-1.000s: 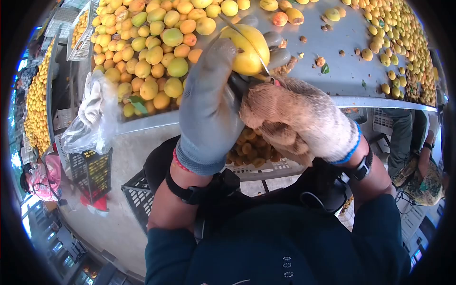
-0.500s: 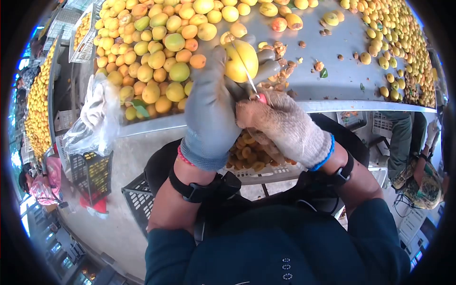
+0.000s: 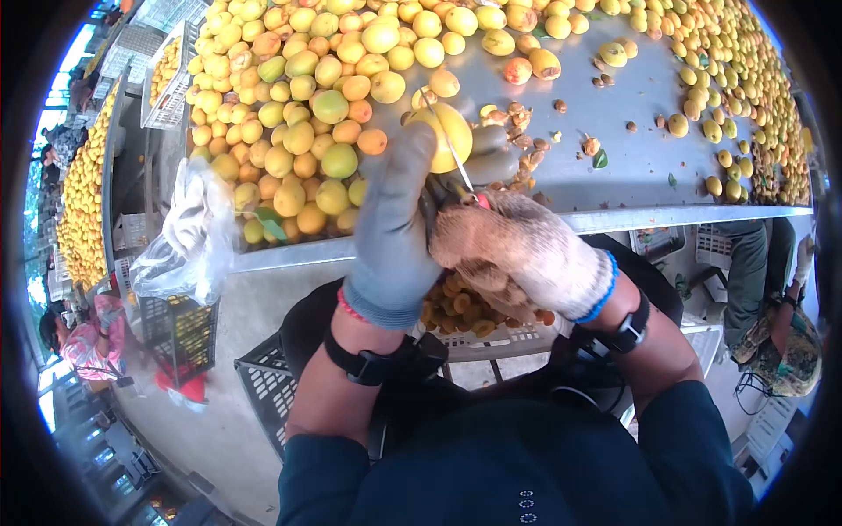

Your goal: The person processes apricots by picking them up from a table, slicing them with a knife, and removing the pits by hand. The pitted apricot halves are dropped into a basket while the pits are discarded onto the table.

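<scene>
My left hand (image 3: 390,230), in a grey glove, is closed around a large yellow apricot (image 3: 458,133) at the table's near edge. The thin blade of a small red-handled knife (image 3: 457,161) lies across that apricot. My right hand (image 3: 519,250), in a pale knitted glove with a blue cuff, grips the knife's handle, most of which is hidden by its fingers. Both hands are close together. Beneath them, several opened apricot halves (image 3: 460,309) fill a crate (image 3: 495,350) at my lap. Small brown pits and scraps (image 3: 524,140) lie on the table just beyond my left fingers.
A big heap of apricots (image 3: 298,136) covers the left of the metal table (image 3: 627,171); more lie at the far right. A clear plastic bag with white gloves (image 3: 189,223) hangs at the table's left edge. Dark crates (image 3: 180,337) stand on the floor. Other people sit at both sides.
Both hands have come slightly nearer my body with the apricot and knife, and my right hand has turned a little. The whole view has shifted slightly. Both grips stay the same.
</scene>
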A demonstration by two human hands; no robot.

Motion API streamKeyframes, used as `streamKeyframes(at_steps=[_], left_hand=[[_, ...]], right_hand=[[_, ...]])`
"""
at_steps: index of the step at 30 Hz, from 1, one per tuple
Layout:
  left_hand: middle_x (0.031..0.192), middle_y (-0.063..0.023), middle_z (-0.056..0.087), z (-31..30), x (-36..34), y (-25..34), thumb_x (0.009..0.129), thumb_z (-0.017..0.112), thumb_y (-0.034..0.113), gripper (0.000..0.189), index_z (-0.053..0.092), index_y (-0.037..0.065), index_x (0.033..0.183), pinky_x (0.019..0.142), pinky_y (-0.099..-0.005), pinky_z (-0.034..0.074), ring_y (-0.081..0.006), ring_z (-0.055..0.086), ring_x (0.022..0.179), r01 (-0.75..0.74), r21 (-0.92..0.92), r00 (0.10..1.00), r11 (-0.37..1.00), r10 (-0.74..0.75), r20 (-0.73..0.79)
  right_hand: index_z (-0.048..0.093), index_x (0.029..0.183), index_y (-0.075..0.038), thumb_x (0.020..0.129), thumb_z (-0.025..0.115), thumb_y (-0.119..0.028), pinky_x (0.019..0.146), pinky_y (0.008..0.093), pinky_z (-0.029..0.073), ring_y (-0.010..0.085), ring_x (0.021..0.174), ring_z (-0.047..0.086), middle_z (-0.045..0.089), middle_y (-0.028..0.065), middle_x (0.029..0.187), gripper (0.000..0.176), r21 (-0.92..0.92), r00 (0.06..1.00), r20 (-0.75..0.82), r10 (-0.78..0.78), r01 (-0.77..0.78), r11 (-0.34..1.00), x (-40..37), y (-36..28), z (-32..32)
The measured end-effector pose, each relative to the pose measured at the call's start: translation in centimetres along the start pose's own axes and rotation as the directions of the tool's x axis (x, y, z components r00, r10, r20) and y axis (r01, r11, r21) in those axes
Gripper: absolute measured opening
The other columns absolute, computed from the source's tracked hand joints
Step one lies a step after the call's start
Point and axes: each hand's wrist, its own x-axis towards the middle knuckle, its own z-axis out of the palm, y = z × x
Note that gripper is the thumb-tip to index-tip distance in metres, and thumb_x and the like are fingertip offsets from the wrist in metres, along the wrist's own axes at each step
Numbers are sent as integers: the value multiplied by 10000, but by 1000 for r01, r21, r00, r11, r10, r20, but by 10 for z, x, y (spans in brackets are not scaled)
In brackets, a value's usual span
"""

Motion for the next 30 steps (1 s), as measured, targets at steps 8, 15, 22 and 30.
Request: streamKeyframes(at_steps=[8, 15, 22, 30], left_hand=[[1101, -129, 667, -10, 10, 0, 1063, 364, 487, 569, 504, -9, 1304, 897, -372, 565, -221, 672, 1020, 43, 107, 999, 993, -39, -38], [1020, -136, 695, 10, 15, -4, 1035, 297, 623, 759, 514, -33, 1349, 916, -418, 559, -273, 676, 1006, 184, -328, 964, 927, -235, -126], [1019, -138, 688, -6, 8, 4, 1044, 405, 521, 625, 488, -17, 1352, 786, -355, 589, -245, 708, 889, 46, 153, 999, 987, -44, -18], [973, -162, 693, 0, 13, 0, 1010, 376, 639, 686, 546, 17, 1243, 816, -419, 599, -293, 706, 902, 187, -244, 980, 951, -197, -15]], right_hand=[[643, 1170, -27, 957, 665, -385, 622, 201, 475, 64, 769, 605, 662, 5, 920, 417, 232, 1000, 21, 12, -17, 973, -5, -11, -1], [652, 1024, -121, 958, 618, -502, 447, 210, 360, 50, 564, 491, 522, -36, 705, 388, 67, 990, -24, 142, -140, 988, 2, -14, -4], [638, 940, -105, 983, 615, -432, 416, 211, 323, 44, 485, 434, 510, -50, 646, 331, 171, 967, 145, 211, -234, 957, -13, -24, -5], [633, 922, -103, 958, 640, -474, 414, 214, 329, 44, 488, 460, 520, -52, 646, 372, 101, 995, 33, 98, -101, 990, 0, -7, -5]])
